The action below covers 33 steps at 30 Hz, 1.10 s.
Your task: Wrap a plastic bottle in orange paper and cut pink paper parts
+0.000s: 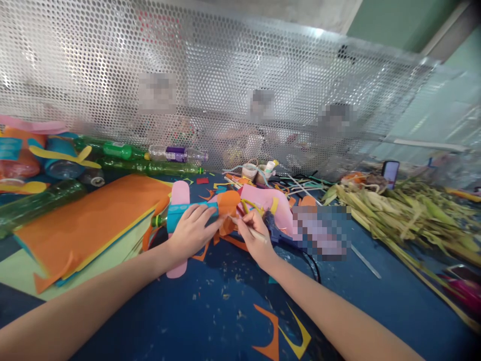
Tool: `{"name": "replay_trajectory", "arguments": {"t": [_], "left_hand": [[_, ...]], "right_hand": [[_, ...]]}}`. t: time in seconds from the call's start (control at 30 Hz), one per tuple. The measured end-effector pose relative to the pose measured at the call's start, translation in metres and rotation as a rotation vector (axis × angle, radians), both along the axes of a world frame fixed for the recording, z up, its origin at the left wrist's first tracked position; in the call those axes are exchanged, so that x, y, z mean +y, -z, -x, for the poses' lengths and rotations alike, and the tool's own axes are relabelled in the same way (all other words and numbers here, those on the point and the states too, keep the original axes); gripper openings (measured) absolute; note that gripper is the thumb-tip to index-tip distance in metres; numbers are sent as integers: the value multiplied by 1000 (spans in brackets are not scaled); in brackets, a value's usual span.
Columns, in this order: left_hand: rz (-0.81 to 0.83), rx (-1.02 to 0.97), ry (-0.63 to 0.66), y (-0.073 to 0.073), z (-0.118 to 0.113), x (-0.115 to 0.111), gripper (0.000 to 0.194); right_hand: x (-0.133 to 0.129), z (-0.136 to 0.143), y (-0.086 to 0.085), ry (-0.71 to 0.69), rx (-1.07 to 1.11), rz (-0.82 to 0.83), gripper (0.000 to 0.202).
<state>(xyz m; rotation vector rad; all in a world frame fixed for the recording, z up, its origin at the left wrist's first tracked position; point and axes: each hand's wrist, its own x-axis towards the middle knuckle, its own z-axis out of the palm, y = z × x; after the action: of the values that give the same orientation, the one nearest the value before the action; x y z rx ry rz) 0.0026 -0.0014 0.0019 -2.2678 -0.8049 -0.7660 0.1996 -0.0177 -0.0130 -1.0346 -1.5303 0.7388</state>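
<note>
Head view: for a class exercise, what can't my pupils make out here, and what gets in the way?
All in the head view:
Part of the blue wrap: covered by the left hand.
Middle of the pen: covered by the right hand.
Any mark by its tip on the orange piece: too small and blurred.
One end of the big green bottle: cut off by the left edge.
Phone screen: too small to read.

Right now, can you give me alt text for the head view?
The left hand rests on a blue-wrapped bottle while the right hand holds a pen-like stick at an orange piece. Stacked sheets lie left, yellowish leaves right.
</note>
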Motion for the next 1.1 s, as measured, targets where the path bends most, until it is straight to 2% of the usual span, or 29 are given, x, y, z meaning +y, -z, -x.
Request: {"name": "replay_trajectory", "arguments": {"t": [0.77, 1.1], "left_hand": [[-3, -7, 13, 1, 0, 1, 21], [9, -21, 22, 0, -1, 0, 16]], "right_hand": [[-1, 0, -2, 47, -94, -38, 24], [-2, 2, -3, 60, -20, -18, 24]]}}
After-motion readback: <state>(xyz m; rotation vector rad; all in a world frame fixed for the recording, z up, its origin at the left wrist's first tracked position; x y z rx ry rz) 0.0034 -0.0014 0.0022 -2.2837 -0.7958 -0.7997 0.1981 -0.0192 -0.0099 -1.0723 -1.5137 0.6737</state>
